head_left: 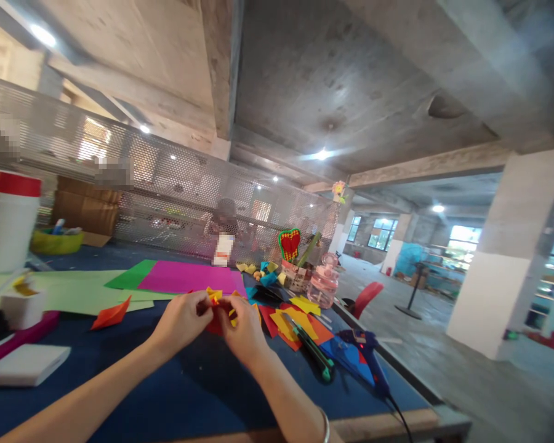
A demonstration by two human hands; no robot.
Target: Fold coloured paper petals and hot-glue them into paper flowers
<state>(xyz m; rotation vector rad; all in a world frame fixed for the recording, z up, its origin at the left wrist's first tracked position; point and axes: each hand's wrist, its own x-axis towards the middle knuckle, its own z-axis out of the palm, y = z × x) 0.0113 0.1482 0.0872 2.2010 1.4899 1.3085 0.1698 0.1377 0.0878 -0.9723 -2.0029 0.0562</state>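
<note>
Near the middle of the dark blue table, my left hand (184, 317) and my right hand (242, 326) meet with fingers pinched. Between them is a small piece of red and yellow folded paper (215, 296); its full shape is partly hidden by my fingers. Just right of my right hand lie loose yellow paper pieces (284, 323) and an orange paper piece (321, 330). A green and black utility knife (311, 352) rests on top of them. An orange folded paper (112, 314) sits left of my left hand.
Magenta card (189, 278) and pale green sheets (78, 290) lie behind. A blue glue gun (372, 360) trails its cord over the table's right edge. A pink bottle (322, 286) stands at the back right, a white box (25, 364) at left. A perforated panel (180, 203) rises behind.
</note>
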